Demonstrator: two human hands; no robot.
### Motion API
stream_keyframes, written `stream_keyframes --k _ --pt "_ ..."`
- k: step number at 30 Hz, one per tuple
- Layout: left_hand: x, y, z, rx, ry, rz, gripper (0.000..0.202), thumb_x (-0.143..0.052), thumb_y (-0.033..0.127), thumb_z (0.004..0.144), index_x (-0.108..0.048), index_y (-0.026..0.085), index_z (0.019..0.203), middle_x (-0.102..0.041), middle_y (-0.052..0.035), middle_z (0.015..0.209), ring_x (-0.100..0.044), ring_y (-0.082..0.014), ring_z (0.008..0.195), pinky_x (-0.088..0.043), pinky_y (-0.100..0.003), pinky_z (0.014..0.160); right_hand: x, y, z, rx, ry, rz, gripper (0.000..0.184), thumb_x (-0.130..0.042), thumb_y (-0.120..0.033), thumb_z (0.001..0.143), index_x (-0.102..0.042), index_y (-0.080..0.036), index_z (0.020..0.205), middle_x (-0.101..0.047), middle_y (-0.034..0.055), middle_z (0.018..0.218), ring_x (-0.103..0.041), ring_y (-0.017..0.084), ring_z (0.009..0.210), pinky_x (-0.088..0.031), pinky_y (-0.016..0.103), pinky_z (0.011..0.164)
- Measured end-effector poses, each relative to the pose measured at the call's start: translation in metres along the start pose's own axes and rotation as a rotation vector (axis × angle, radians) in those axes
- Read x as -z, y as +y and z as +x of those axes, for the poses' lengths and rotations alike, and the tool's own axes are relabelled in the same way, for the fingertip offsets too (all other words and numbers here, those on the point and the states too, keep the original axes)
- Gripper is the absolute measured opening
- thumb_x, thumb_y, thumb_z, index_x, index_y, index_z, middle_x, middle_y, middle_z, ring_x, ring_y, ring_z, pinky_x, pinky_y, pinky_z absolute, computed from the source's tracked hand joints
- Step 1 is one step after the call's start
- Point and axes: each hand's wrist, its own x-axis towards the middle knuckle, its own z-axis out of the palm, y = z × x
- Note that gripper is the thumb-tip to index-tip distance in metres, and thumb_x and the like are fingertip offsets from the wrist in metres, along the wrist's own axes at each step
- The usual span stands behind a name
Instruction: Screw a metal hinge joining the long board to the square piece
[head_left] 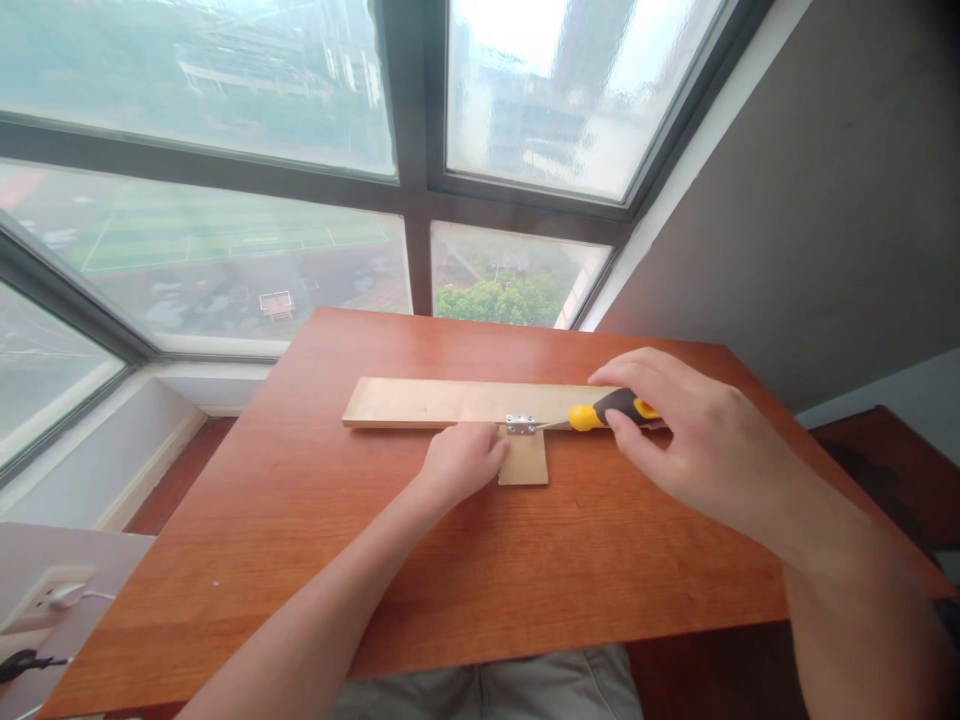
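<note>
A yellow and black screwdriver (611, 408) is gripped in my right hand (686, 425), its shaft pointing left. The tip reaches the right end of a small silver hinge (520, 424). That hinge lies across the front edge of a long pale wooden board (435, 398) and a small square wooden piece (525, 462) in front of it. My left hand (463, 458) is closed at the left side of the small piece, by the hinge; whether its fingers pinch anything is hidden.
Beneath everything is a reddish-brown wooden table (570, 570). Windows with a dark frame (420, 200) stand behind it, and a grey wall (810, 220) rises at the right. A wall socket (49, 600) with a white plug is at the lower left.
</note>
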Motion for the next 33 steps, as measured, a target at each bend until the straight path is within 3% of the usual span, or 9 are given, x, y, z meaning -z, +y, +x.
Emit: stream_keyframes --k 4,7,10,13,15,21,24,29,33 --pt "-0.001 -0.001 0.0 -0.002 0.006 -0.012 0.031 -0.046 0.041 0.094 -0.063 0.022 0.076 -0.073 -0.006 0.088 -0.068 -0.0235 0.083 -0.044 -0.028 0.065 0.003 -0.002 -0.002 0.082 -0.026 0.02 0.049 -0.059 -0.017 0.082 -0.051 -0.029 0.129 -0.055 0.0007 0.141 -0.059 0.023 0.122 -0.053 0.033 0.079" --pt "-0.001 -0.001 0.0 -0.006 0.011 -0.013 0.03 -0.047 0.041 0.093 -0.061 0.023 0.074 -0.073 -0.0053 0.086 -0.068 -0.0232 0.082 -0.043 -0.028 0.064 -0.002 -0.002 -0.001 -0.013 0.064 -0.07 0.03 -0.061 -0.033 0.089 -0.057 -0.027 0.118 -0.066 0.0011 0.123 -0.067 0.024 0.104 -0.053 0.036 0.075" --pt "-0.001 -0.001 0.0 -0.008 0.011 -0.006 0.03 -0.047 0.041 0.093 -0.06 0.022 0.072 -0.073 -0.0051 0.085 -0.068 -0.0232 0.081 -0.042 -0.027 0.063 -0.006 -0.001 0.001 -0.062 0.105 -0.088 0.02 -0.054 -0.027 0.093 -0.06 -0.026 0.112 -0.07 0.0003 0.112 -0.068 0.023 0.099 -0.054 0.036 0.076" --pt "-0.001 -0.001 0.0 -0.009 0.017 -0.005 0.031 -0.046 0.041 0.093 -0.059 0.022 0.072 -0.073 -0.0052 0.084 -0.067 -0.0233 0.08 -0.041 -0.028 0.061 -0.002 -0.001 0.001 -0.003 0.053 -0.023 0.044 -0.054 -0.013 0.085 -0.052 -0.026 0.128 -0.058 0.0044 0.138 -0.061 0.024 0.118 -0.054 0.033 0.076" --pt "-0.002 -0.001 0.0 -0.01 0.02 -0.007 0.031 -0.046 0.041 0.092 -0.058 0.022 0.071 -0.073 -0.0051 0.084 -0.067 -0.0232 0.08 -0.04 -0.028 0.06 0.0 -0.002 0.002 0.03 0.038 -0.005 0.047 -0.057 -0.015 0.083 -0.051 -0.025 0.129 -0.051 0.0059 0.146 -0.056 0.025 0.126 -0.053 0.034 0.079" --pt "-0.001 -0.001 -0.001 -0.017 0.017 -0.011 0.03 -0.046 0.041 0.092 -0.06 0.022 0.073 -0.073 -0.0052 0.085 -0.067 -0.0235 0.08 -0.041 -0.029 0.06 -0.011 -0.003 0.004 -0.084 0.187 -0.165 0.029 -0.063 -0.043 0.09 -0.062 -0.023 0.111 -0.072 0.0048 0.107 -0.069 0.026 0.093 -0.049 0.035 0.068" --pt "0.0 0.0 -0.001 -0.015 0.008 -0.008 0.03 -0.045 0.04 0.092 -0.06 0.022 0.073 -0.073 -0.0058 0.086 -0.068 -0.0245 0.081 -0.043 -0.03 0.062 -0.013 -0.003 0.004 -0.129 0.188 -0.171 0.021 -0.062 -0.032 0.09 -0.063 -0.025 0.11 -0.073 0.0023 0.097 -0.069 0.024 0.084 -0.047 0.035 0.066" --pt "0.0 0.001 -0.001 -0.006 0.006 -0.007 0.031 -0.045 0.041 0.093 -0.063 0.023 0.076 -0.073 -0.0068 0.087 -0.068 -0.0255 0.084 -0.046 -0.031 0.066 0.0 -0.004 0.006 0.038 0.087 0.054 0.032 -0.058 -0.008 0.08 -0.058 -0.024 0.107 -0.068 0.0038 0.114 -0.065 0.022 0.103 -0.051 0.034 0.084" --pt "-0.001 0.0 0.0 -0.008 0.004 -0.005 0.031 -0.045 0.041 0.093 -0.064 0.023 0.078 -0.073 -0.0072 0.089 -0.069 -0.0259 0.086 -0.047 -0.032 0.069 0.004 -0.005 0.007 0.046 0.082 0.026 0.027 -0.06 -0.015 0.085 -0.058 -0.023 0.11 -0.066 0.0047 0.12 -0.063 0.023 0.108 -0.051 0.035 0.088"
